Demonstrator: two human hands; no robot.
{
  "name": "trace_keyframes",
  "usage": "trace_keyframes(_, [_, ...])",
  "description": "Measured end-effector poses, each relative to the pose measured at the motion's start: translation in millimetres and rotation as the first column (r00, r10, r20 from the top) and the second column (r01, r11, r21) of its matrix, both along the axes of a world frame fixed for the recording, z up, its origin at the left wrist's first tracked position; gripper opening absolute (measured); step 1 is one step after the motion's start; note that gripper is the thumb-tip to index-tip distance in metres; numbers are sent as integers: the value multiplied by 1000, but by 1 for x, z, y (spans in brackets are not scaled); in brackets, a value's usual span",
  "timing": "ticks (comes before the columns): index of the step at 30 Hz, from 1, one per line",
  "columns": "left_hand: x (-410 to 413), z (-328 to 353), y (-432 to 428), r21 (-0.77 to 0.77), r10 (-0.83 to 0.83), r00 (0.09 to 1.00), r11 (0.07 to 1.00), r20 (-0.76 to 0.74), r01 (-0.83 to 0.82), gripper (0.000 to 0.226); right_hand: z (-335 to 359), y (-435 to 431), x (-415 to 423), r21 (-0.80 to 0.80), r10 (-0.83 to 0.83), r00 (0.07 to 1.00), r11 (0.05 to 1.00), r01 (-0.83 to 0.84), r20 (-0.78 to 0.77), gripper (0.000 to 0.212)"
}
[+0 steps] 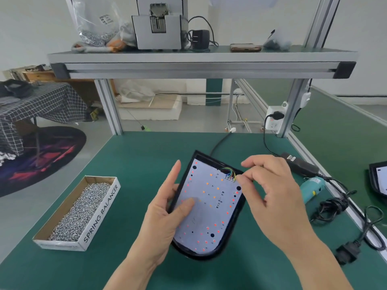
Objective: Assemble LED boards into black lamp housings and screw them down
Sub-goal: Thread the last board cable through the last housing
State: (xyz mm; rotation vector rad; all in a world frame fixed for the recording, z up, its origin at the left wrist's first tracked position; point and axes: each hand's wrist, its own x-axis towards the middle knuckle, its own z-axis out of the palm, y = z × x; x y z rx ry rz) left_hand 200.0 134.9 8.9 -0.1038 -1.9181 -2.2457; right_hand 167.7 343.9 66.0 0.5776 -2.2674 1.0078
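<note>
LED board [209,208] sits inside the black housing [232,231] on the green mat [136,164], dead centre in front of me. My left hand [165,216] grips the housing's left edge, thumb pressing the board. My right hand [272,191] has its fingertips pinched beside the wires [230,173]; can't tell whether they hold wire or board edge. Risks: tug too hard and a solder joint tears; a wire trapped under the board stops it seating flat.
</note>
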Motion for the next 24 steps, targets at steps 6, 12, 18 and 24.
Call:
trace_keyframes(6, [6,-4,14,44,-21,995,999,98,17,42,-10,-9,-6,16,-2,996,1000,3,-88,22])
trace_keyframes(12, [10,-2,8,241,-180,974,960,135,144,64,-22,-10,-6,-190,116,991,977,-101,70,17])
trace_keyframes(18, [12,11,8,347,-253,948,921,194,175,61,-28,-8,-8,-440,404,897,849,-293,180,12])
trace_keyframes(24, [18,19,9,368,-277,937,911,215,185,56,-38,-13,-15,-759,700,500,640,-121,511,53])
